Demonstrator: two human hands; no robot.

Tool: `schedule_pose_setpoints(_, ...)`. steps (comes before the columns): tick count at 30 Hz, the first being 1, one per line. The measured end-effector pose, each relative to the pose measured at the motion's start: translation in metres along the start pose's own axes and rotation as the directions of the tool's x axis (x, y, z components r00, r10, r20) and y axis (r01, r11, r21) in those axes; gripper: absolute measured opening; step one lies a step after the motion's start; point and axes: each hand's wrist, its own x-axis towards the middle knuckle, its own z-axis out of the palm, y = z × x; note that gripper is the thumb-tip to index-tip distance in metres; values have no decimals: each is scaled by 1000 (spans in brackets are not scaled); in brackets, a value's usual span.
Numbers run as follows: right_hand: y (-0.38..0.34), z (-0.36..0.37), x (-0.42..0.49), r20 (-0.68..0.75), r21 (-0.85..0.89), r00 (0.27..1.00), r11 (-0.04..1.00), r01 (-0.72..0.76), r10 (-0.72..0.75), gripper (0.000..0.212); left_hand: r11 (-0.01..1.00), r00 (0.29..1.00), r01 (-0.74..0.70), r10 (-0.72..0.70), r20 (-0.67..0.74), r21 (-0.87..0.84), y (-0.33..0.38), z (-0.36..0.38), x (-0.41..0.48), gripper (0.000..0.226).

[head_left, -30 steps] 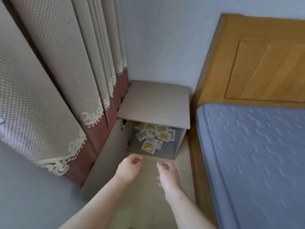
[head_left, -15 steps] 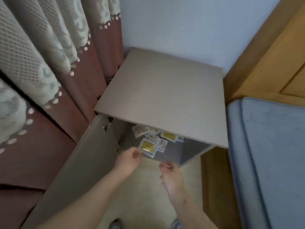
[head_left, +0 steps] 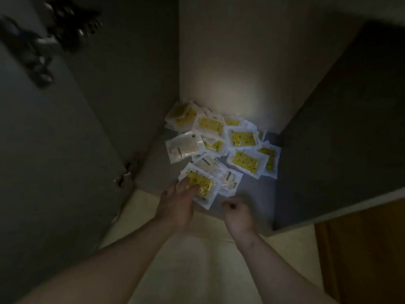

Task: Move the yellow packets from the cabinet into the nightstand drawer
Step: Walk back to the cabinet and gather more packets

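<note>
Now | left hand (head_left: 175,207) fingers (head_left: 185,185) on front packet (head_left: 206,188) | right hand (head_left: 237,213) curled, empty

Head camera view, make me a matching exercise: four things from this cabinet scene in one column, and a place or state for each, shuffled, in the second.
Column one:
1 left hand
2 right hand
3 packet pile
4 door

Column two:
A swung open at the left
B fingers curled, holding nothing
C fingers on the nearest packet
D on the cabinet floor, against the back wall

Pairs: 1-C, 2-B, 3-D, 4-A
</note>
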Motion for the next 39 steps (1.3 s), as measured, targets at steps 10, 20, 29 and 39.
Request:
schedule_pose_setpoints(10, 23, 11, 56, -93, -202, 987, 973, 110, -131, 28, 966, 995, -78, 92, -44, 247, -18, 52, 60, 84)
schedule_pose_setpoints(20, -8, 41, 88, 217, -563, 898, 703, 435, -382, 58, 958, 970, -209, 177, -169, -194, -54, 41, 50, 56)
schedule_pose_setpoints(29, 34, 39, 64, 458, -729, 819, 382, 568, -345, 79, 553, 853, 162, -495, -166, -817, -59, 18, 46, 33)
schedule_pose_setpoints(39, 40, -5, 91, -5, -595, 816, 658, 462, -577, 48, 866, 892, 361, -429, -142, -347, -15, 44, 60, 52)
